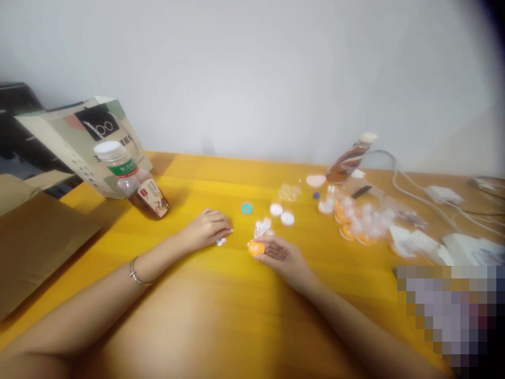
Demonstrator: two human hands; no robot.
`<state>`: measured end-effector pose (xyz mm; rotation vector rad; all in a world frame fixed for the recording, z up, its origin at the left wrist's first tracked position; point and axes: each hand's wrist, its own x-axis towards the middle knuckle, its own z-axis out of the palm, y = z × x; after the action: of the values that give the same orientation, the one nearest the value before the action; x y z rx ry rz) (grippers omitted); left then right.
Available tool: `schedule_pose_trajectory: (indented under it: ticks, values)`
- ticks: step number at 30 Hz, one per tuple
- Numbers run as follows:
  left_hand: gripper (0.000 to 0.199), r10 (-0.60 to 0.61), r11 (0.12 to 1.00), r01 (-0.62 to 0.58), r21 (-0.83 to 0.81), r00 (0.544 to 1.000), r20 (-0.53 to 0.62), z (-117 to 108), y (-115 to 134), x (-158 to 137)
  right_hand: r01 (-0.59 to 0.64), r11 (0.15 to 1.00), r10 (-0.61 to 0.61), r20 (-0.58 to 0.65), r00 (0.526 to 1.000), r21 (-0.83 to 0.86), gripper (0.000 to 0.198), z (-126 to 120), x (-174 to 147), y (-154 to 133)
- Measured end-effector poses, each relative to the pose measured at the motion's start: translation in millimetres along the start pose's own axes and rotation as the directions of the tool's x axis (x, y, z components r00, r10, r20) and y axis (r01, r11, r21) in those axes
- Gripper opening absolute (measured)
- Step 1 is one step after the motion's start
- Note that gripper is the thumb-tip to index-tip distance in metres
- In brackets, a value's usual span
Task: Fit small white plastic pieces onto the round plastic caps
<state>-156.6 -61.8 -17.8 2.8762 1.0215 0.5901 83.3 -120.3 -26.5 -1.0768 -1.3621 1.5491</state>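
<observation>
A small round orange piece [256,248], with a little white at its left edge, is pinched between the thumb and fingers of my right hand [286,258]. My left hand [207,230] rests palm down on the table, its fingers bent and close together; whatever lies under them is hidden. Small white pieces [221,242] lie beside its fingertips. Just beyond my right hand is a cluster of white openwork pieces [263,227]. Farther back are a teal disc [246,209] and two white discs [276,210].
On the left stand a tea bottle [136,181], a printed paper bag [79,142] and a cardboard box [43,237]. Blurred orange and white pieces [361,221] are heaped at the right, before a brown bottle [347,160]. White cables [418,192] run along the right back.
</observation>
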Motion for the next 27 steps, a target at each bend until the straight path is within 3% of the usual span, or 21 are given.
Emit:
schedule_pose_trajectory:
  ticks: [6,12,15,18,22,27]
  values:
    - [0.021,0.066,0.994,-0.065,0.084,0.998,-0.012,1.0,-4.2,-0.3,-0.026,0.999,0.026,0.006,1.000,-0.018,0.035,0.0,-1.2,-1.1]
    - [0.015,0.018,0.998,-0.012,0.061,0.995,-0.093,0.7,-3.2,3.2,-0.030,1.000,0.030,0.010,1.000,-0.004,0.034,-0.3,-0.5,-1.1]
    - [0.012,0.048,0.998,-0.041,0.042,0.980,-0.195,-2.9,13.1,4.2,-0.016,1.000,0.016,0.011,1.000,-0.005,0.033,-1.0,-0.2,-2.1]
    - [0.009,0.173,0.985,-0.159,0.073,0.950,-0.261,-6.0,39.1,3.4,0.000,1.000,0.000,0.013,1.000,-0.010,0.031,-1.3,-0.5,-4.3]
    - [0.008,0.303,0.951,-0.278,0.135,0.922,-0.240,-7.7,64.8,1.6,0.020,0.999,-0.021,0.038,0.999,0.026,0.030,-0.8,-0.3,-4.5]
    - [0.009,0.311,0.946,-0.280,0.165,0.927,-0.209,-7.0,69.5,0.6,0.031,0.999,-0.035,0.077,0.996,0.044,0.030,-0.7,0.0,-2.4]
